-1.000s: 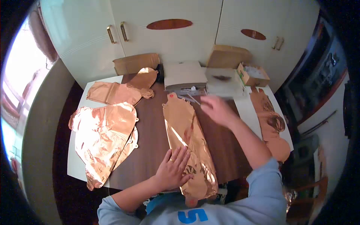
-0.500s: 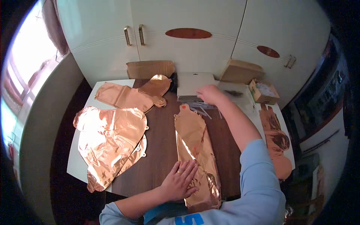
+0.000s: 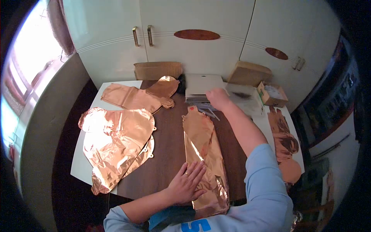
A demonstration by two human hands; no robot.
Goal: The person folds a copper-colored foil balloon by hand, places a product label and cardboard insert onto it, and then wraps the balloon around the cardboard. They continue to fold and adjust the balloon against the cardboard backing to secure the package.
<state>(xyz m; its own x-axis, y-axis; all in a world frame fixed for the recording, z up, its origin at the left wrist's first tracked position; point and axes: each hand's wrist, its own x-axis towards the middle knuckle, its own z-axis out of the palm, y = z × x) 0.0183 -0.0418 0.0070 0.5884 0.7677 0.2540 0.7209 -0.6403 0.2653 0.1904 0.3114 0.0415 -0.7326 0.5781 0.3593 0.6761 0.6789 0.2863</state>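
A folded rose-gold foil balloon (image 3: 203, 143) lies lengthwise in front of me, with a red mark on its top tab. My left hand (image 3: 187, 183) rests on its lower part, palm down and fingers stretched out. Farther off, my right hand (image 3: 218, 99) is at the front right corner of a stack of white cards (image 3: 203, 83). Its fingers are curled together, and whatever they may hold is hidden. Thin pale strips (image 3: 210, 113) lie just below that hand, near the balloon's top end.
Large flat foil balloons (image 3: 119, 135) overlap at the left, with another foil balloon (image 3: 131, 96) behind them. More folded foil (image 3: 284, 143) lies along the right edge. A small box (image 3: 272, 94) stands at the back right, near cardboard pieces (image 3: 249, 73) against the white cabinet (image 3: 201, 50).
The whole view has shifted slightly. My right hand stays by the card stack, its fingers a little more curled in. My left hand remains flat on the foil balloon.
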